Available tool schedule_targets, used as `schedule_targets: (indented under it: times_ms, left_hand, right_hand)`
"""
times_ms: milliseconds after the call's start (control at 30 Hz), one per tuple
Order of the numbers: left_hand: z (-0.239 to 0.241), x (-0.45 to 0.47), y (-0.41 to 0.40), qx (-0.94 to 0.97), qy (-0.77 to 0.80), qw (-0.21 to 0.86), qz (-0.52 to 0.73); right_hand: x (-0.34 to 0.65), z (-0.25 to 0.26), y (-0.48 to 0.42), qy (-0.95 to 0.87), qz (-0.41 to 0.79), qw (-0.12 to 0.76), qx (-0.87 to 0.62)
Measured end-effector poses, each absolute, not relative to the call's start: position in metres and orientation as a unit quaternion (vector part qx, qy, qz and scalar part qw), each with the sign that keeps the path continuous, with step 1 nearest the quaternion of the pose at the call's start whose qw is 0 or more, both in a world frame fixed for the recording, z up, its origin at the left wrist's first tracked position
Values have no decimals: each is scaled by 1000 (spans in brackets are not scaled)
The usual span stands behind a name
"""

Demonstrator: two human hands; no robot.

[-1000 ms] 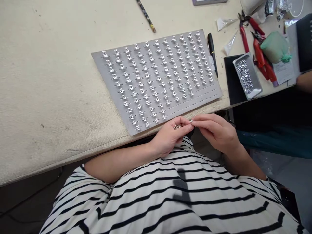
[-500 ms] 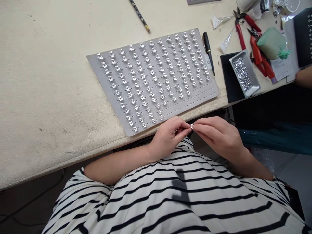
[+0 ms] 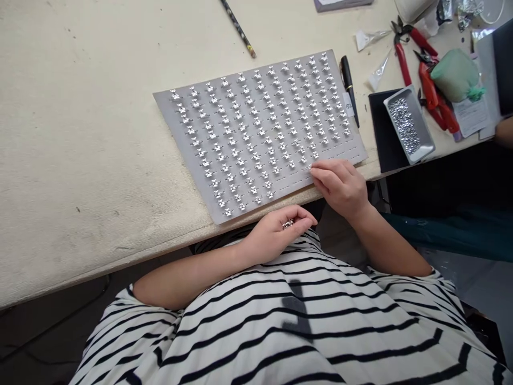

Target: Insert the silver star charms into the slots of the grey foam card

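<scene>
A grey foam board [image 3: 180,155] lies slanted on the table, with rows of small silvery rings [image 3: 240,160] stuck in its slits. Between thumb and fingertips, my right hand [image 3: 340,184] pinches a single ring [image 3: 309,167] at the board's near right part, beside bare slits. Closer to my body, my left hand [image 3: 278,230] curls around several loose rings [image 3: 287,224] in its palm, thumb and forefinger almost meeting. How many rings it holds is hidden by the fingers.
A black pen [image 3: 348,88] lies along the board's right edge, and a pencil [image 3: 238,29] behind it. To the right are a grey tray [image 3: 427,136] of tiny silvery pieces, red-handled pliers [image 3: 403,61], a green bundle [image 3: 455,75] and another person's arm [image 3: 504,132].
My hands have parted. The right one has moved up and forward to the board with a ring, while the left stays low near the table edge with its rings.
</scene>
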State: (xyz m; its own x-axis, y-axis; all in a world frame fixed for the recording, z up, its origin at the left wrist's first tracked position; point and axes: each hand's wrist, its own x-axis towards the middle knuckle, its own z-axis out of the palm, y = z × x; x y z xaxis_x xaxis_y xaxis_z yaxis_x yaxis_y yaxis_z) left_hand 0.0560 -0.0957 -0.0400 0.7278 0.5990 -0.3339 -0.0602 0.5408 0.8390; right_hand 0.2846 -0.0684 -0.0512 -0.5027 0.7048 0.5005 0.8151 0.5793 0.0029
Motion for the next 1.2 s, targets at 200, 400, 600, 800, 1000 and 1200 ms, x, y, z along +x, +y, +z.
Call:
schedule_targets:
  times_ms: [200, 400, 600, 800, 1000, 1200]
  left_hand:
    - [-35, 60, -95, 87, 248, 948, 181]
    - [-39, 62, -91, -10, 176, 957, 228]
    - [-44, 61, -91, 38, 138, 959, 246]
    - [-43, 63, -91, 41, 168, 955, 242]
    - [-44, 64, -92, 53, 204, 944, 253]
    - [-43, 62, -97, 81, 223, 932, 275]
  right_hand:
    - [285, -48, -65, -877, -94, 179, -435]
    - [285, -41, -70, -871, -39, 184, -454]
    - [271, -6, -103, -800, 8, 270, -536]
    - [246, 11, -119, -827, 114, 245, -493]
    - [236, 8, -110, -800, 208, 204, -525]
    - [245, 11, -115, -690, 324, 270, -589]
